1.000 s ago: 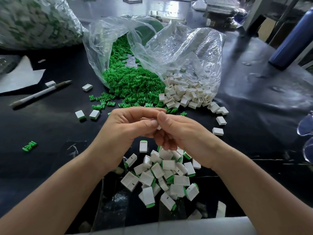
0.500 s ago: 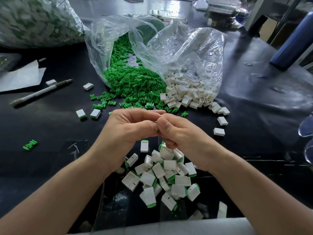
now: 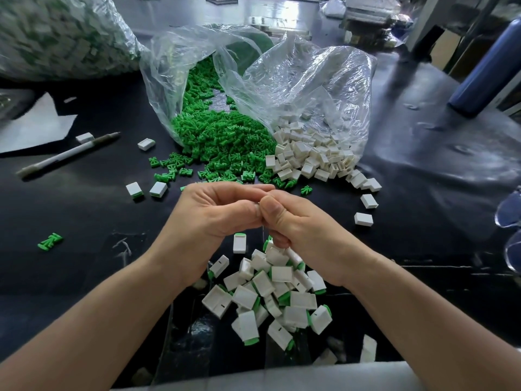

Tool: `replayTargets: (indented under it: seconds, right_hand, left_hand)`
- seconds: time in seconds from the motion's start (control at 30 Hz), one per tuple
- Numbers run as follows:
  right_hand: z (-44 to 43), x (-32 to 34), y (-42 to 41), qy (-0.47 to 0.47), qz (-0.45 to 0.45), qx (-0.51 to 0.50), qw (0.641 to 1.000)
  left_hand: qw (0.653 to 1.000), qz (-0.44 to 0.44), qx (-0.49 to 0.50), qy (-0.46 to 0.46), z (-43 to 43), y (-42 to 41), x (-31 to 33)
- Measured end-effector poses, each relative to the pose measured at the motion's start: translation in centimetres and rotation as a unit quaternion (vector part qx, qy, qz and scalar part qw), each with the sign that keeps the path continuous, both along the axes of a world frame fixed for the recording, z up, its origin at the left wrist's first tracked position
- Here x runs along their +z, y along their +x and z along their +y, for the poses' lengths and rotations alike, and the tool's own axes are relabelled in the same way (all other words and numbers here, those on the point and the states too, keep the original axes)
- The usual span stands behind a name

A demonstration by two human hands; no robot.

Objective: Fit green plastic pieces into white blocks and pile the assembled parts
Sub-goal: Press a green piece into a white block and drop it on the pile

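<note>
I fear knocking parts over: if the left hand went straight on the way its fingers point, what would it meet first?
The right hand. The left hand points straight at it, and their fingertips seem to touch, though depth is unclear.

The plastic pieces (image 3: pixel 222 139) were bright green and the blocks (image 3: pixel 310 156) white. The assembled parts (image 3: pixel 277 294) (white bodies) showed green ends.

Both bare forearms extend from the lower corners and converge toward the middle. The left hand (image 3: pixel 214 213) and right hand (image 3: pixel 296 227) meet fingertip to fingertip, knuckles up. All fingers of both hands curl inward, and the 2 thumbs press side by side where the hands join. The fingertips hide whatever may sit between them.
</note>
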State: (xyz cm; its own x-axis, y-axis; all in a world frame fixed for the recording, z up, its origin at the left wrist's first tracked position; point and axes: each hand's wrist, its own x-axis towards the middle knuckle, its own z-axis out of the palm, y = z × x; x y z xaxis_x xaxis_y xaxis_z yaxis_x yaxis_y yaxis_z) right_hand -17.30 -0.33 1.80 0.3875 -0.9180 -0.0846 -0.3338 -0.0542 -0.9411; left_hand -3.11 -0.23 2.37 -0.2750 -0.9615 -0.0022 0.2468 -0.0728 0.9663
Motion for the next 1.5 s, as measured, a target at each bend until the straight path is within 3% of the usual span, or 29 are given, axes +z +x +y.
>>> replayTargets:
  seconds: [0.43,0.6,0.77,0.9,1.07,1.23,1.37,1.5]
  right_hand:
    - [-0.1,-0.2,-0.3,-0.017,-0.018,0.013,1.000]
    - [0.2,0.6,-0.3,-0.008,-0.112,0.102,0.988]
    - [-0.6,0.1,-0.9,0.073,-0.106,0.023,0.991]
    - [-1.0,0.3,-1.2,0.114,-0.108,0.025,0.987]
    - [-2.0,0.2,-2.5,0.015,-0.003,-0.113,0.993]
    - [-3.7,-1.2,-3.9,-0.154,0.198,-0.234,0.939]
    - [-4.7,-2.1,-4.4,-0.205,0.297,-0.245,0.900]
    - [-5.4,-2.9,-4.3,-0.225,0.364,-0.186,0.884]
  left_hand:
    - [1.000,-0.004,-0.006,-0.001,0.1,0.1,0.1]
    - [1.000,-0.008,-0.020,0.002,-0.1,0.3,0.1]
    - [1.000,-0.002,-0.026,0.007,0.0,0.3,0.3]
    - [1.000,-0.010,-0.026,0.014,0.0,0.1,0.2]
    - [0.999,-0.051,0.005,0.016,-0.1,0.2,0.1]
    - [0.986,-0.135,-0.095,-0.007,0.6,0.1,0.6]
    - [0.982,-0.162,-0.101,-0.001,0.8,-0.1,0.6]
    - [0.988,-0.137,-0.065,0.011,0.6,-0.2,0.5]
